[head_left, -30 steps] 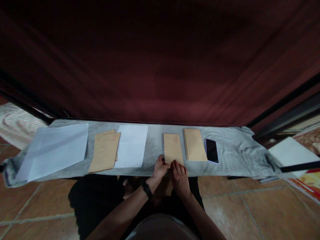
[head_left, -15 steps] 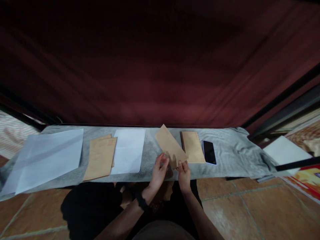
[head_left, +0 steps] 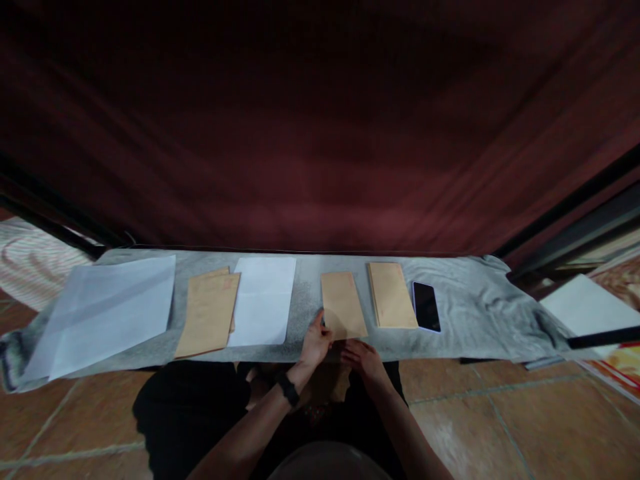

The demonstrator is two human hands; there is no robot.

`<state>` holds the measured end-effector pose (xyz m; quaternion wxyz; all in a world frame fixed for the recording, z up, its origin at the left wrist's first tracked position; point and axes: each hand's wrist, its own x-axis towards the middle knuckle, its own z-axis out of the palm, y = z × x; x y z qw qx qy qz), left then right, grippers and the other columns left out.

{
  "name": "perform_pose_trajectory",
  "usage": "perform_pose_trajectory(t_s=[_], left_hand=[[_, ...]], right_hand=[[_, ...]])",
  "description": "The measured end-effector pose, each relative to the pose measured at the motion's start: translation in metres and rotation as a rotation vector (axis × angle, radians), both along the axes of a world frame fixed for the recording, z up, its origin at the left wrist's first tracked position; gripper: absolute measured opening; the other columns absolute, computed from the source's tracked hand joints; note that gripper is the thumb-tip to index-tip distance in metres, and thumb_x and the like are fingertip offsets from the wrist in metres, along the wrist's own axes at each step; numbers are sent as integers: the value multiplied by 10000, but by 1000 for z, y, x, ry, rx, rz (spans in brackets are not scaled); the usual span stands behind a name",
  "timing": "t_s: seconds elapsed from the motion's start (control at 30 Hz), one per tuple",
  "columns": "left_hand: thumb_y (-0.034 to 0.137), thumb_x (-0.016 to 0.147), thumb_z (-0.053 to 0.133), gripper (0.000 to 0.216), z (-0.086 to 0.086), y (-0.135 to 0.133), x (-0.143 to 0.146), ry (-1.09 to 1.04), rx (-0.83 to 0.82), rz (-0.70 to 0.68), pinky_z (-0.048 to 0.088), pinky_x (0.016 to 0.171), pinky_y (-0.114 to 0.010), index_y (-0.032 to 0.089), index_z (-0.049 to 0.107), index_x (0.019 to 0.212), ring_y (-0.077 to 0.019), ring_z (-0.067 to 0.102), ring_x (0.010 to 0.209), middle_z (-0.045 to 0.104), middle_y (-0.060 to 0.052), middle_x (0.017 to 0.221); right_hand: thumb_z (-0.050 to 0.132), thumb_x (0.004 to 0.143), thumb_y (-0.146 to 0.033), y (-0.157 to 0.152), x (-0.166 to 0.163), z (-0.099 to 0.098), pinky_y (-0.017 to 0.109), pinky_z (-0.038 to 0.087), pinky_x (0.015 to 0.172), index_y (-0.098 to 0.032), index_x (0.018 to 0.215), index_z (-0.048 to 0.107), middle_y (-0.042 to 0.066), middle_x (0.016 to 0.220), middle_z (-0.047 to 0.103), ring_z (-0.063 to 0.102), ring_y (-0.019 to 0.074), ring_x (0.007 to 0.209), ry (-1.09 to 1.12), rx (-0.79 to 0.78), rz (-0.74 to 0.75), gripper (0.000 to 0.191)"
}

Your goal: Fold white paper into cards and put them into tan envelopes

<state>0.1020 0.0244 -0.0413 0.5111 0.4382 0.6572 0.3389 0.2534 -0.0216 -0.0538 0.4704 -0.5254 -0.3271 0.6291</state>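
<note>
A brown paper envelope [head_left: 344, 303] lies flat on the grey cloth in front of me, almost upright in view. At its lower left corner is my left hand [head_left: 315, 343], index finger stretched along the left edge and thumb at the corner, the two apart. The other fingers of that hand are partly hidden. By the envelope's bottom edge, my right hand [head_left: 366, 360] has its fingers extended and holds nothing. To the right lies a stack of brown envelopes [head_left: 393, 295].
A phone [head_left: 426, 307] lies right of the stack. Leftward are white paper [head_left: 265, 300], more brown envelopes [head_left: 207, 313] and large white sheets [head_left: 110, 310]. The cloth-covered surface [head_left: 475, 313] is narrow, with a dark red curtain [head_left: 320, 167] behind it.
The envelope was tilted in my right hand; now it lies flat and straighter. My right hand has let go and moved to its bottom edge; my left hand now touches its corner.
</note>
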Motion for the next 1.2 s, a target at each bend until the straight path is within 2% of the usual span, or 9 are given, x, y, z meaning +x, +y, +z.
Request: perform_pose_trajectory(t_s=[0.07,0.17,0.27,0.4,0.47,0.57,0.67,0.9,1.2], left_hand=[[64,791,547,685,0,1,-5,137,67,-34,537,686,-263,152,449,1463,-143,627,622,668,15,731],[54,791,528,612,-2,-3,-8,234,182,-38,528,904,-321,166,541,1392,-195,680,879,714,-50,915],[60,798,509,576,-6,-9,-9,279,277,-39,496,1008,-376,161,571,1362,-236,656,1050,688,-111,1142],[137,901,470,511,-6,-16,-7,453,380,-81,486,1037,-428,193,537,1405,-265,616,1145,625,-130,1267],[192,963,437,469,-2,-17,-4,570,491,-167,439,1095,-467,213,514,1426,-278,550,1262,590,-127,1342],[277,1011,430,461,2,-12,7,668,658,-405,307,1197,-510,238,454,1470,-279,319,1474,418,-92,1559],[369,1020,449,502,2,0,16,758,680,-573,229,1229,-524,223,408,1498,-273,189,1530,325,-81,1623],[409,1015,452,511,-14,30,14,844,655,-616,177,1238,-533,256,413,1501,-273,216,1524,336,-60,1622],[374,1012,425,510,-15,51,12,871,641,-554,79,1240,-566,265,404,1510,-257,197,1529,343,-40,1620]], right_hand=[[663,808,-519,-3,6,0,453,586,785,-176,898,724,107,863,743,709,264,804,-160,32,30,360],[496,955,-390,-8,9,-3,464,495,1032,-200,1178,707,124,1206,710,645,266,1147,-609,371,73,362],[401,1008,-270,-13,10,-10,500,378,1151,-206,1467,494,122,1501,511,458,264,1395,-1163,720,226,473],[448,998,-252,-19,10,-21,511,339,1169,-196,1562,323,135,1609,344,343,284,1471,-1539,852,341,580],[458,995,-258,-21,10,-24,510,335,1169,-183,1568,307,147,1619,317,329,293,1476,-1594,857,345,596],[472,987,-241,-22,10,-28,523,341,1162,-172,1528,385,158,1598,359,318,311,1480,-1598,897,339,553],[471,978,-208,-23,12,-31,526,345,1162,-148,1460,477,166,1548,440,313,317,1481,-1574,940,315,486],[456,979,-210,-22,12,-29,509,342,1172,-148,1509,406,160,1566,413,304,296,1486,-1554,905,302,537],[439,979,-191,-21,11,-24,506,347,1166,-197,1590,241,133,1606,352,312,295,1484,-1570,863,337,642]])
